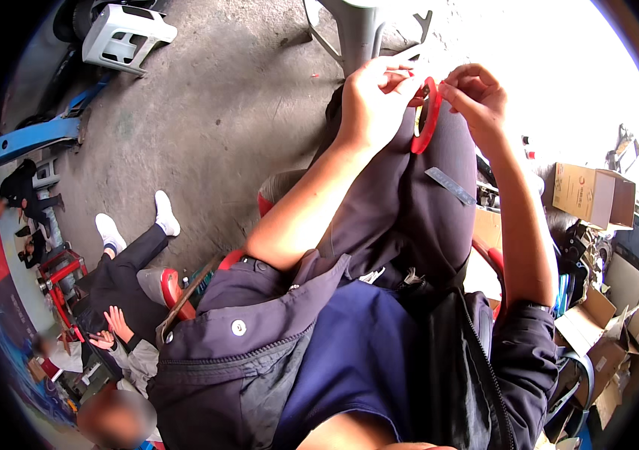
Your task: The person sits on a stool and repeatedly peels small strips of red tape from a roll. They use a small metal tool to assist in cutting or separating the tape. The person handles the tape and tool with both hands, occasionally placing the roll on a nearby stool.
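Observation:
Above my thighs, my left hand (378, 101) holds a narrow roll of red tape (427, 121), seen almost edge-on, with a pale yellowish inner side. A bit of red also shows at the left fingertips. My right hand (477, 95) is at the roll's far right edge, thumb and forefinger pinched together on a small red piece that looks like the tape's end. Bright light blurs the detail there. Across my right thigh lies a flat grey-blue strip (450, 185) bearing marks, touched by neither hand.
A grey plastic stool (356, 31) stands just past my knees, a white one (125, 42) farther left. A seated person (128, 270) is on my left, near a blue metal arm (32, 140). Cardboard boxes (583, 194) and assorted parts crowd the right side.

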A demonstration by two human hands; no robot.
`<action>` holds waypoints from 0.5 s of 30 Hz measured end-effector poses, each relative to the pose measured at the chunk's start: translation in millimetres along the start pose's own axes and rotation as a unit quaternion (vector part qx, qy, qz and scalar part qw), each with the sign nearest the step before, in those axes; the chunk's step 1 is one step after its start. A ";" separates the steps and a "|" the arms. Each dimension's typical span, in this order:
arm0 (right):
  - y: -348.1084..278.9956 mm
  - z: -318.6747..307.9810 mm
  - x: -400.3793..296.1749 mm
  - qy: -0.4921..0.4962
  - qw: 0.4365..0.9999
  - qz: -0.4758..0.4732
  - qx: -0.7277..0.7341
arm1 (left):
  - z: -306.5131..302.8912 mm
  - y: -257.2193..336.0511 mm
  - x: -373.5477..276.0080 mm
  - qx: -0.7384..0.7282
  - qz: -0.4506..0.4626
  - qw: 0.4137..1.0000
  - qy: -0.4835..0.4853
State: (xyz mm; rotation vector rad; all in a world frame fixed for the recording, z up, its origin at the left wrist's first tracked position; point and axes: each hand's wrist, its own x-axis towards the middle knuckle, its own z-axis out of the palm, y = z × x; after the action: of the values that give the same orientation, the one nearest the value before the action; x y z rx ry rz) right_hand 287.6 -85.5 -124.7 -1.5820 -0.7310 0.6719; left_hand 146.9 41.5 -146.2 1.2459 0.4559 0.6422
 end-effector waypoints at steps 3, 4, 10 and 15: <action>-4.4 -1.6 -1.7 -0.014 0.998 -0.030 0.045 | 4.5 9.4 -0.6 0.035 -0.003 0.999 0.001; -6.7 -2.0 -1.6 -0.025 0.998 -0.038 0.053 | 4.6 10.4 -0.5 0.041 0.004 0.999 0.000; -9.4 -2.7 -3.3 -0.051 0.995 -0.058 0.066 | 8.2 9.4 5.6 0.121 0.069 0.989 -0.045; -1.6 -4.5 -1.6 -0.037 0.995 -0.069 0.054 | 12.1 8.4 1.5 0.111 0.070 0.991 -0.026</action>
State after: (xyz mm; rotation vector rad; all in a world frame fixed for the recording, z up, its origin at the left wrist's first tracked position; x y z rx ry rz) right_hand 289.9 -89.4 -122.5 -1.4003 -0.8362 0.6609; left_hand 154.1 35.4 -134.8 1.5120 0.4061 0.6891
